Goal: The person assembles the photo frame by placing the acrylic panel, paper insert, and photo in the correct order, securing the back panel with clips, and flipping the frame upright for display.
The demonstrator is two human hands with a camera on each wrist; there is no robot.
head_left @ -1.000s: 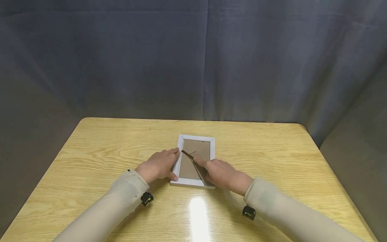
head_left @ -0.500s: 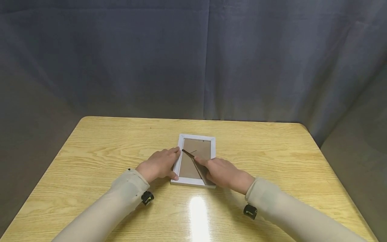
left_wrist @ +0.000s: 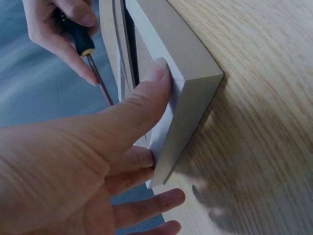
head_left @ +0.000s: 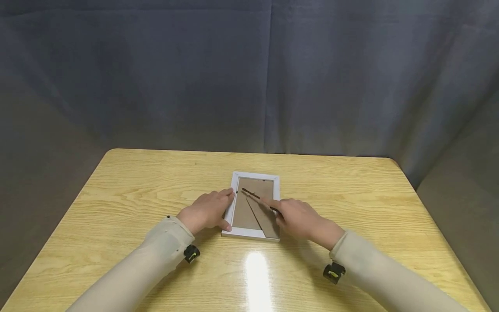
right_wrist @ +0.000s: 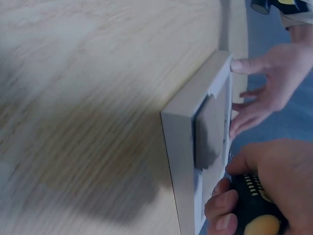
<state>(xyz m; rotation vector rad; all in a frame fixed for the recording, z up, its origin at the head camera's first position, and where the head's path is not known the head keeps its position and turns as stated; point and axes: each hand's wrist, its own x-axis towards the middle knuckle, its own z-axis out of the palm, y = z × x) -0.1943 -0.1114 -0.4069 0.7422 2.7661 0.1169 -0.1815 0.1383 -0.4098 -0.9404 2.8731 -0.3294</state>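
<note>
White frame [head_left: 243, 233] lies flat on the wood-grain surface [head_left: 156, 182], brown backing board [head_left: 242, 216] upward. Left grip [head_left: 208, 211], a bare hand, is uncurled: thumb on the frame's near left corner, fingers along its left edge. Right grip [head_left: 300, 219], at the frame's right, is curled round a screwdriver [right_wrist: 249, 198]; shaft slants over the board, tip contact unclear. Brown flap [head_left: 267, 222] overlaps the frame's near rail.

Frame [head_left: 245, 233] is white, back panel [head_left: 241, 213] is tan. Screwdriver [right_wrist: 250, 198] has a black handle with yellow bits. Table [head_left: 156, 184] is yellowish with wavy wood grain, far curtain [head_left: 187, 86] dark blue-grey, left sleeve [head_left: 130, 268] and right sleeve [head_left: 390, 271] kinda cream.
</note>
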